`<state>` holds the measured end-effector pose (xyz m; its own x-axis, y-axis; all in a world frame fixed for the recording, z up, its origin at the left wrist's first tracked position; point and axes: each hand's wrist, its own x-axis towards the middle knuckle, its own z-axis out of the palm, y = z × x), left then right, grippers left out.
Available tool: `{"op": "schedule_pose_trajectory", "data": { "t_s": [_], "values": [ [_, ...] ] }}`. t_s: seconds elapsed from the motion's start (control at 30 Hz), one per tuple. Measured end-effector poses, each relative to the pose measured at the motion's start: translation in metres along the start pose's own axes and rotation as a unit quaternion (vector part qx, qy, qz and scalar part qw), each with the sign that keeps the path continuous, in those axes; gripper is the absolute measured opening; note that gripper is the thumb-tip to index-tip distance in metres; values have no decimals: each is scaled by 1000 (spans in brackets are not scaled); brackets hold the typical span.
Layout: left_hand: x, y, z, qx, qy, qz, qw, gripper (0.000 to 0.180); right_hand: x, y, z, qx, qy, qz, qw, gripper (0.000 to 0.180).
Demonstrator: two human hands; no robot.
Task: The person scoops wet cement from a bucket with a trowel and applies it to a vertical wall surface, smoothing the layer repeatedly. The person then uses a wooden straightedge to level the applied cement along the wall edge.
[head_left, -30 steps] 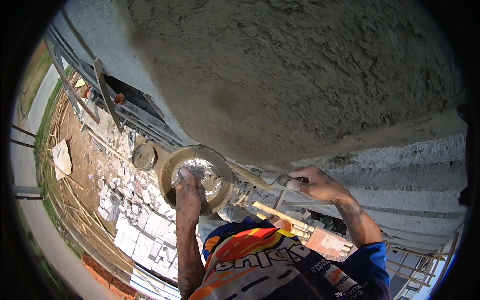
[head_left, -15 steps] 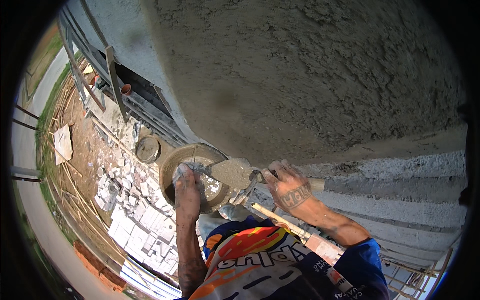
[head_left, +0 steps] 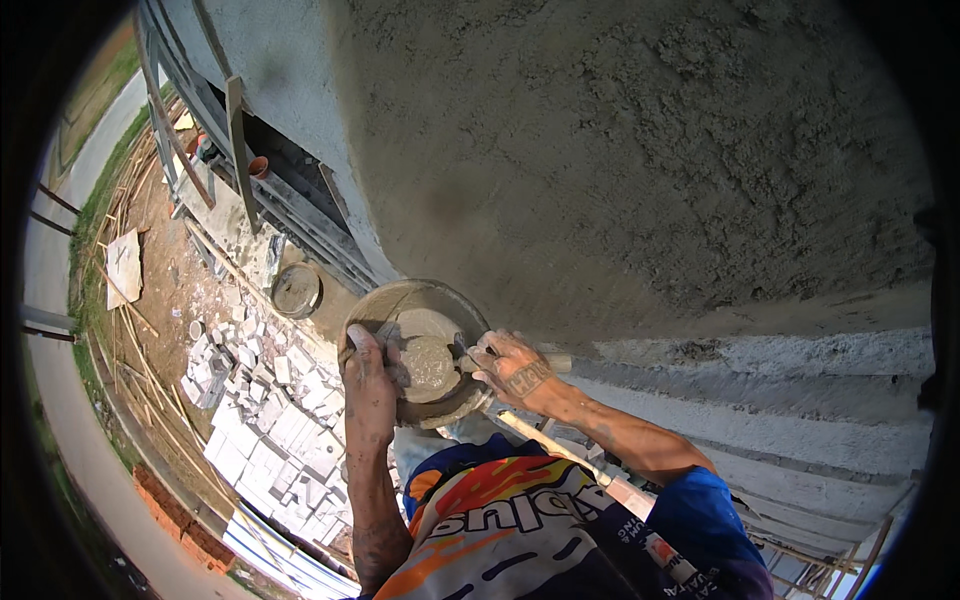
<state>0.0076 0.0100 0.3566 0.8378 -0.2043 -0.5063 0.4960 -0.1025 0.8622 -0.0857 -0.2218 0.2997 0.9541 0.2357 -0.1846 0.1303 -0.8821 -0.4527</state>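
A trowel, its blade (head_left: 430,368) coated with wet grey mortar, lies across the mouth of a round bucket (head_left: 470,312). My right hand (head_left: 515,372) is closed round its handle, which sticks out to the right past my fingers. More grey mortar (head_left: 425,324) shows beyond the blade, within the bucket. My left hand (head_left: 370,385) is at the bucket's left side, close to the blade's tip. Its fingers are curled inward and smeared with mortar; whatever they grip is hidden.
A wall of rough, fresh grey plaster (head_left: 600,180) rises ahead and right. Below left lie white broken blocks (head_left: 270,440), a second round container (head_left: 297,290) and wooden poles (head_left: 150,370). A plank (head_left: 237,150) leans near the wall's left edge. A long pole (head_left: 540,437) runs beside my right forearm.
My right hand has moved left with the trowel, bringing the blade further over the bucket and nearer my left hand. The bucket appears slightly further right in view.
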Motion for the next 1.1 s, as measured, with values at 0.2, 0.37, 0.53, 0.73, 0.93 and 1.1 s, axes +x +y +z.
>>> {"op": "schedule_pose_trajectory", "data": {
  "t_s": [0.2, 0.37, 0.53, 0.73, 0.93, 1.1],
  "values": [
    [-11, -1, -19, -28, 146, 8, 989, 63, -10, -19, -104, 193, -82, 91, 974, 43],
    [-2, -1, -43, 44, 127, -18, 991, 44, 3, 25, -126, 266, -58, 346, 898, 54],
    [7, -8, -61, 66, 185, -36, 980, 53, -18, 6, -180, 106, 134, 307, 936, 52],
    [16, -11, -64, 100, 160, 3, 982, 67, -21, -59, -161, -37, 201, 71, 976, 38],
    [4, -10, -39, 143, 86, -26, 986, 63, 68, -50, 6, -215, -15, -48, 975, 43],
    [9, -3, -19, 126, 66, -40, 989, 66, 99, -16, 77, -158, -58, -60, 984, 40]
  ]
}}
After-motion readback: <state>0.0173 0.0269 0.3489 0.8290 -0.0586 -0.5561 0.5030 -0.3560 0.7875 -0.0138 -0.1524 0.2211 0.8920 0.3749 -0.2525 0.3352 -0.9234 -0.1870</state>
